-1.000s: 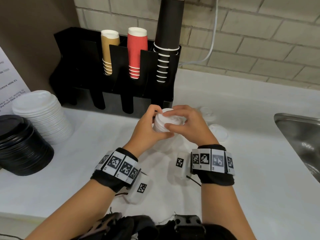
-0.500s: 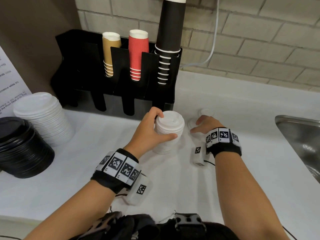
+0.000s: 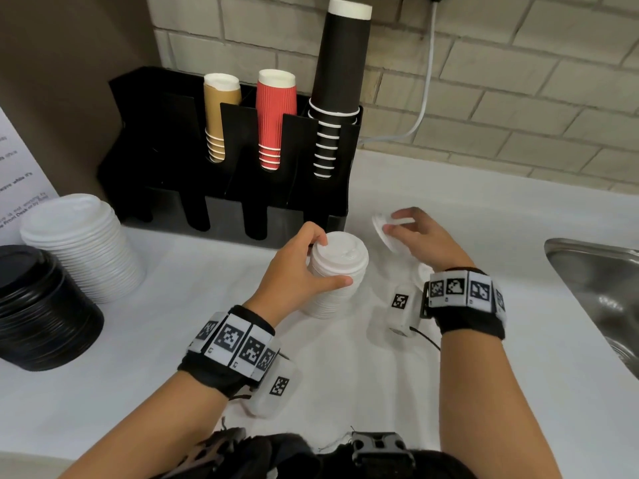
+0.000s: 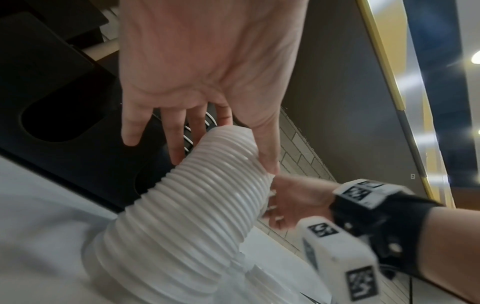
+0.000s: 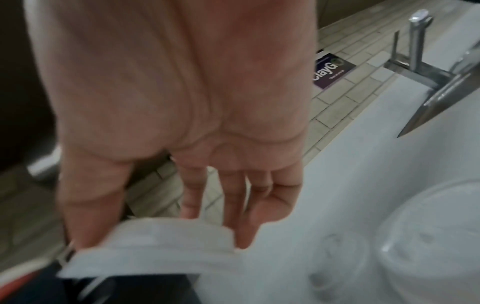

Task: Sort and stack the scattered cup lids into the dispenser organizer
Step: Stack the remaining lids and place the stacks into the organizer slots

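Observation:
A stack of white cup lids (image 3: pixel 337 278) (image 4: pixel 192 209) stands on the white counter in front of the black dispenser organizer (image 3: pixel 228 188). My left hand (image 3: pixel 304 267) (image 4: pixel 215 144) grips the upper part of this stack, thumb on the near side and fingers behind. To the right, my right hand (image 3: pixel 408 233) (image 5: pixel 161 232) pinches a single white lid (image 3: pixel 385 231) (image 5: pixel 150 251), tilted on edge above the counter. Another loose white lid (image 3: pixel 423 273) (image 5: pixel 428 242) lies on the counter under my right hand.
The organizer holds stacks of brown (image 3: pixel 219 115), red (image 3: pixel 275 115) and black cups (image 3: pixel 340 81). A large white lid stack (image 3: pixel 81 243) and a black lid stack (image 3: pixel 38 305) stand at the left. A steel sink (image 3: pixel 594 288) is at the right, and a white cable (image 3: pixel 423 95) hangs on the brick wall.
My right hand left the stack, reached right to the counter, and now lifts one white lid, tilted. My left hand keeps holding the stack in place.

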{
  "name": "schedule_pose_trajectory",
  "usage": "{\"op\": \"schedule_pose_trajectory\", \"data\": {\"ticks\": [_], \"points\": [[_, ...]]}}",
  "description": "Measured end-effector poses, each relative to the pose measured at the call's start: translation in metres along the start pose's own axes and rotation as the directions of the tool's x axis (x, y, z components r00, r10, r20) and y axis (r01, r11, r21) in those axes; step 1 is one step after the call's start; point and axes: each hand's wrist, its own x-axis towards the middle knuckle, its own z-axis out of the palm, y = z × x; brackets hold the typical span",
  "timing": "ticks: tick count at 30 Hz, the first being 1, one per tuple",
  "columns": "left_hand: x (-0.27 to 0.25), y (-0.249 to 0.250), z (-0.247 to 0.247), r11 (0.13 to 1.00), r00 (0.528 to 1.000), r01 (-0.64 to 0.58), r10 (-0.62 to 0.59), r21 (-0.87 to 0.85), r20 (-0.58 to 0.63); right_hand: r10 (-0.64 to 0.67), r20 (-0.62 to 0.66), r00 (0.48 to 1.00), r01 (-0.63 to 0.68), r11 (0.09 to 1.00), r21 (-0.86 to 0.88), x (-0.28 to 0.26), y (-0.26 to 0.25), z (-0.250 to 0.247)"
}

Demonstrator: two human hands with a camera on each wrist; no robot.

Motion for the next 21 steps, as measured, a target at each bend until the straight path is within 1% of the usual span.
{"op": "schedule_pose_trajectory", "data": {"ticks": [2, 4, 6, 11, 14, 21], "points": [[0.001, 0.0, 0.0, 1.0, 1.0, 0.016, -0.016, -0.012, 0.003, -0.12, 0.005, 0.993, 0.118, 0.986, 0.119, -0.016, -0.011, 0.005], [0.001, 0.001, 0.0, 0.998, 0.999, 0.048, -0.048, -0.033, 0.006, -0.228, 0.035, 0.973, 0.222, 0.967, 0.127, -0.027, -0.02, 0.015], [0.002, 0.001, 0.001, 0.997, 0.998, 0.069, -0.069, -0.045, 0.006, -0.295, 0.074, 0.953, 0.288, 0.953, 0.093, -0.031, -0.026, 0.023], [0.005, -0.001, 0.003, 0.996, 0.997, 0.075, -0.075, -0.038, 0.003, -0.299, 0.141, 0.944, 0.303, 0.953, -0.008, -0.03, -0.032, 0.033], [0.006, -0.002, 0.003, 0.996, 0.997, 0.077, -0.077, -0.049, -0.004, -0.294, 0.172, 0.94, 0.305, 0.952, -0.037, -0.032, -0.034, 0.036], [0.007, -0.004, 0.004, 0.996, 0.998, 0.063, -0.063, -0.06, -0.008, -0.342, 0.208, 0.916, 0.364, 0.928, -0.077, -0.038, -0.037, 0.036]]}}
